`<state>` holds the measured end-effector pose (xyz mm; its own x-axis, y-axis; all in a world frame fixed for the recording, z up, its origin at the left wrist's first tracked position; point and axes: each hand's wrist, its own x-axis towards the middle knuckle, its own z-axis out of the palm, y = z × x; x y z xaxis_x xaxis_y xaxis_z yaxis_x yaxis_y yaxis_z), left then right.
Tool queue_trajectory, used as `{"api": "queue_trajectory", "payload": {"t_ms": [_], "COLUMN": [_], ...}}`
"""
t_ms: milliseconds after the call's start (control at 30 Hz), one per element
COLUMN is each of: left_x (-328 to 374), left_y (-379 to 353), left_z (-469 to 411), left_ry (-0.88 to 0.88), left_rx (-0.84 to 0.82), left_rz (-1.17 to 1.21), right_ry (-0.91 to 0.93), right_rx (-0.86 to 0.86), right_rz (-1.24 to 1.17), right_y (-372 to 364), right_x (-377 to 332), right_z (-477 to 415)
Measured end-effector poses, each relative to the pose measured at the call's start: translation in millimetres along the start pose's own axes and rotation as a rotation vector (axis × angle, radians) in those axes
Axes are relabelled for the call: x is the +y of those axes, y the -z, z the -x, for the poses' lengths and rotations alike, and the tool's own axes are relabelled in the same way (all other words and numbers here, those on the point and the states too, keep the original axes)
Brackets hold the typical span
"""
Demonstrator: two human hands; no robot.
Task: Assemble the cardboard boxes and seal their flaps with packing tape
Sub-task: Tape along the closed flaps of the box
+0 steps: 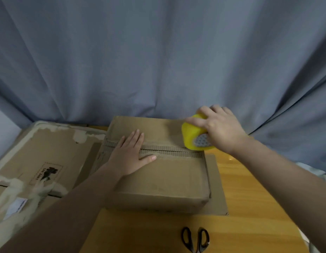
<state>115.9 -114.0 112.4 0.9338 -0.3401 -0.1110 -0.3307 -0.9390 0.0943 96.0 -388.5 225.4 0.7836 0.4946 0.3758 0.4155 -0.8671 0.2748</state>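
Note:
A brown cardboard box point(164, 179) stands on the wooden table, its two top flaps folded shut and meeting in a seam point(176, 152) that runs left to right. My left hand point(131, 154) lies flat on the flaps at the left part of the seam, fingers straight. My right hand point(218, 126) grips a yellow roll of packing tape point(191, 136), which sits at the right end of the seam on the box top. Whether tape is stuck to the box I cannot tell.
Black-handled scissors point(195, 240) lie on the wooden table point(249, 207) near its front edge. A larger worn cardboard box point(40, 161) with torn tape sits to the left. A flat cardboard sheet point(218, 194) lies under the box. A grey-blue curtain point(158, 61) hangs behind.

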Motion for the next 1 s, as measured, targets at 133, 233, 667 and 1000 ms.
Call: {"api": "queue_trajectory", "payload": {"t_ms": [133, 233, 667, 1000], "left_x": [4.7, 16.2, 109.0, 116.7], "left_y": [4.7, 7.1, -7.8, -8.3], "left_z": [1.9, 8.8, 6.6, 7.6], "left_ry": [0.024, 0.024, -0.08, 0.035], "left_rx": [-0.037, -0.041, -0.085, -0.075], "left_rz": [-0.012, -0.026, 0.012, 0.089], "right_ry": [0.066, -0.035, 0.044, 0.111], "right_rx": [-0.336, -0.405, -0.417, -0.448], "right_rz": [0.142, 0.064, -0.033, -0.194], "right_y": [12.1, 11.3, 13.5, 14.5], "right_x": [3.1, 1.6, 0.2, 30.3], "right_z": [13.4, 16.1, 8.3, 4.6]}}
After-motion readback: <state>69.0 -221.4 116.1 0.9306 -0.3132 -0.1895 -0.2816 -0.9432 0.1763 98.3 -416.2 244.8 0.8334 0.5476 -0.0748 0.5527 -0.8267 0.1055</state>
